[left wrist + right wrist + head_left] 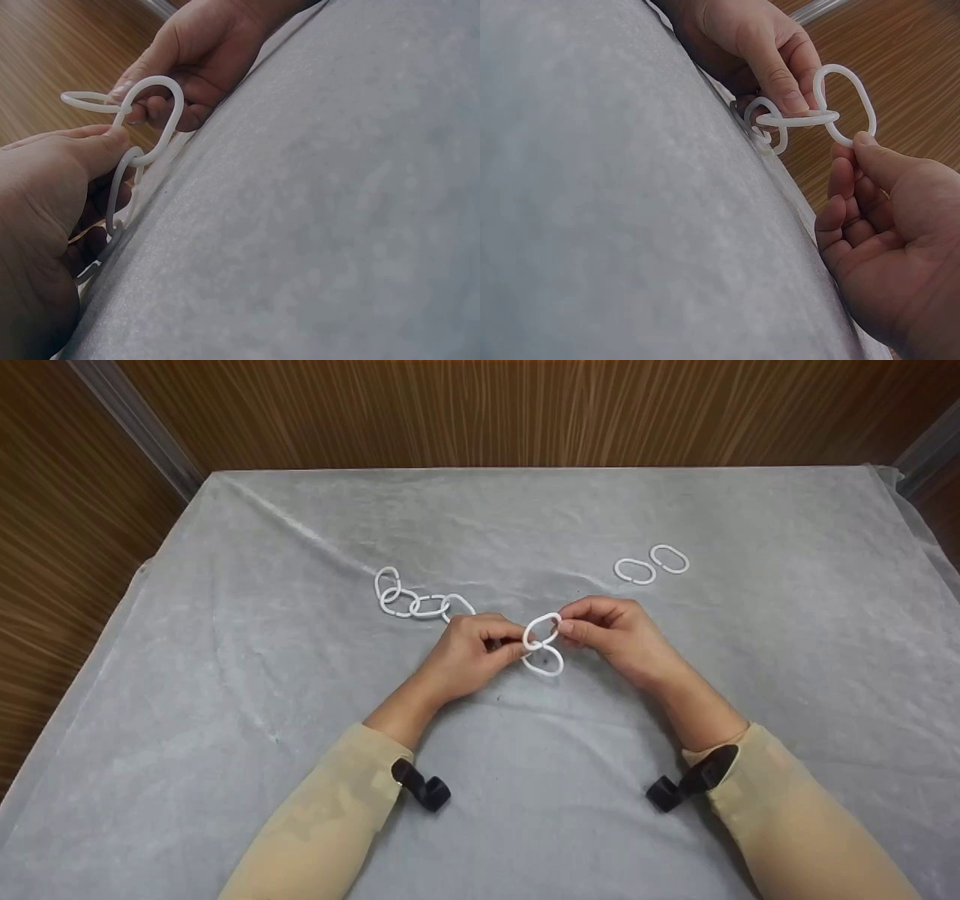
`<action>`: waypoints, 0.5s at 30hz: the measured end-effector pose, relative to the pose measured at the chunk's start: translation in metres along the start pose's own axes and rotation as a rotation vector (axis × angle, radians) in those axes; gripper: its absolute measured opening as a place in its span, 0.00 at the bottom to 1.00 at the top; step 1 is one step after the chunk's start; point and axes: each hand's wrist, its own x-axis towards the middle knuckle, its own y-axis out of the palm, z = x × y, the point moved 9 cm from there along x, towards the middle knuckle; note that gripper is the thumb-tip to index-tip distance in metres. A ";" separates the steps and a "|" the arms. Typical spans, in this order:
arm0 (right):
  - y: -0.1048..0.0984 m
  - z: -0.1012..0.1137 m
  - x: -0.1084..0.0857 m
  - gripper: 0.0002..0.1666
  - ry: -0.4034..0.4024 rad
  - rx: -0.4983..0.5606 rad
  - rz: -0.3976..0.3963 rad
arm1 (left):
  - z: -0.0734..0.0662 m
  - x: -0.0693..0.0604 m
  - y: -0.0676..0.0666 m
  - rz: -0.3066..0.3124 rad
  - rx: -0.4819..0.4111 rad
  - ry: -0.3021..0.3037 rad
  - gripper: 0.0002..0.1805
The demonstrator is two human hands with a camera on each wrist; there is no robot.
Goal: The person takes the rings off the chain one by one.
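My left hand [472, 656] pinches a white plastic chain link [802, 118] between thumb and fingertips. Hooked through it is the end link [868, 97], whose edge my right hand [626, 641] pinches with thumb and fingertips. In the left wrist view, the left-held link [178, 105] also passes through another link [115, 195] hanging below my left thumb. From behind the left hand, a chain of several joined white links [395, 613] runs leftward over the cloth. My left hand hides part of that chain.
Two loose white links, a nearer one [616, 570] and a farther one [652, 556], lie on the grey cloth [300, 810] beyond my right hand. Wood-grain panels [525, 412] stand behind and left of the table. Each sleeve carries a black wrist camera [433, 793].
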 end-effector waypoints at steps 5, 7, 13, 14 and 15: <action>-0.001 0.000 0.001 0.10 -0.002 0.008 -0.005 | 0.000 -0.001 -0.001 -0.006 0.005 -0.003 0.06; -0.001 -0.001 0.001 0.09 0.000 0.017 -0.012 | 0.000 -0.001 -0.001 -0.010 0.011 -0.001 0.06; -0.005 -0.003 0.001 0.08 0.017 0.059 -0.065 | 0.001 0.000 -0.001 -0.019 0.029 0.003 0.04; -0.006 -0.003 0.001 0.08 0.018 0.063 -0.075 | 0.001 0.000 -0.001 -0.021 0.031 0.001 0.04; -0.006 -0.003 0.001 0.08 0.020 0.068 -0.084 | 0.002 0.000 -0.002 -0.022 0.032 -0.002 0.04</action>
